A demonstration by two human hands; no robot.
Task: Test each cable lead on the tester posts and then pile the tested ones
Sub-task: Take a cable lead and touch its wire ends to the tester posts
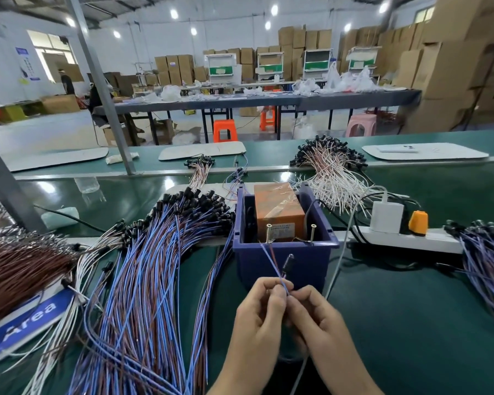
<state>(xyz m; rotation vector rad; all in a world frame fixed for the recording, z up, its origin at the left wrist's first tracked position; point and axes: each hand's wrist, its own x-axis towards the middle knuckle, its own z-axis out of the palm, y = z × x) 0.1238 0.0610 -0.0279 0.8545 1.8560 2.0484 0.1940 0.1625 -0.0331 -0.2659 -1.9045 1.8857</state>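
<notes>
At the far left of the green table (411,315) lies a brown wire bundle (20,269), with a blue sign (29,317) just under its near edge. Right of it spreads a big pile (154,266) of blue and brown leads, black plugs at the far end. Centre, a blue bin (283,266) holds an orange tester (278,212) with two brass posts, the left post (269,232) and the right post (313,232), standing at its near side. Just near of the bin, the left hand (257,317) and right hand (317,320) meet, fingers of both curled and pinching one lead (271,260). Its blue and brown wires rise from the fingers toward the left post; whether the tips touch it I cannot tell. Its black plug (288,263) stands up in front of the bin's near wall. Beyond the bin lies a white-wired pile (331,175). Right of the bin, a power strip (405,242) carries a white charger (387,218) and an orange plug (418,222). At the far right sits another pile (485,260) of blue leads.
</notes>
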